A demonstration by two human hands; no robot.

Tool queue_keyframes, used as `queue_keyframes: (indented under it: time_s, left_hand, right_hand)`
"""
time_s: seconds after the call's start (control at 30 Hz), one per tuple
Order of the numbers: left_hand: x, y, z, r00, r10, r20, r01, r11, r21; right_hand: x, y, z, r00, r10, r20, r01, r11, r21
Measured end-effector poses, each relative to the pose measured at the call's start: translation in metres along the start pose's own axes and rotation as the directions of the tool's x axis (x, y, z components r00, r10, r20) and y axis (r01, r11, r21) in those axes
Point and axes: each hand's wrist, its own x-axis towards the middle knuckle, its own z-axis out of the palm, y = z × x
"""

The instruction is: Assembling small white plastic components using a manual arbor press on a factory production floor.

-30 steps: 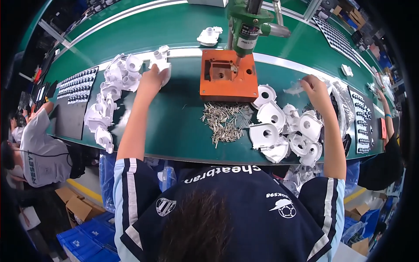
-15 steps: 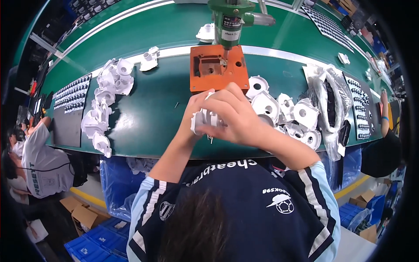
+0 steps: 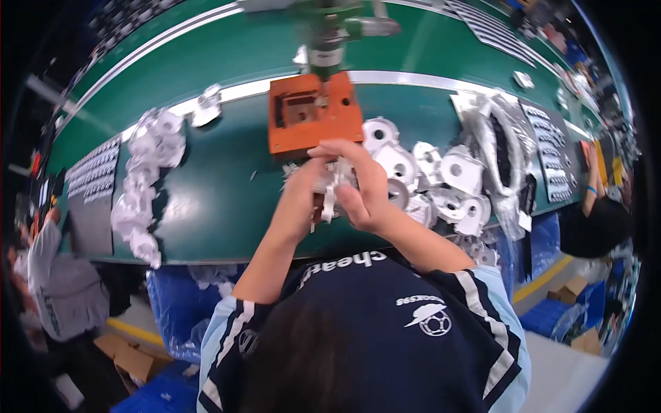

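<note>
A white moulded plastic housing is held between my two hands, just on the near side of an orange fixture block. My left hand wraps the housing's left side. On the other side my right hand has its fingers over the top and its thumb against the part. Fingers cover much of the housing, and motion blurs it. Above the block stands a green drill press, its spindle pointing down at the block's recess.
Loose white housings lie in a row at left and in a heap at right. A clear plastic bag sits beyond the heap. Boards with small parts stand at both sides. Co-workers are at far left and far right.
The whole view has shifted, so the bench and fixture appear farther left. My hands have turned the white housing, and the right thumb now shows against it.
</note>
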Motion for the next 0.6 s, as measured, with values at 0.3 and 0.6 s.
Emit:
queue_keyframes:
  time_s: [0.3, 0.6]
  left_hand:
    - [-0.003, -0.020, 0.039, 0.711, 0.695, 0.107, -0.541, 0.445, 0.714]
    - [0.021, 0.000, 0.004, 0.816, 0.578, 0.002, -0.359, 0.504, 0.785]
  right_hand:
    - [0.009, -0.021, -0.028, 0.756, 0.552, -0.351, -0.210, 0.712, 0.670]
    - [-0.013, 0.003, -0.121, 0.892, 0.283, -0.353, -0.399, 0.860, -0.319]
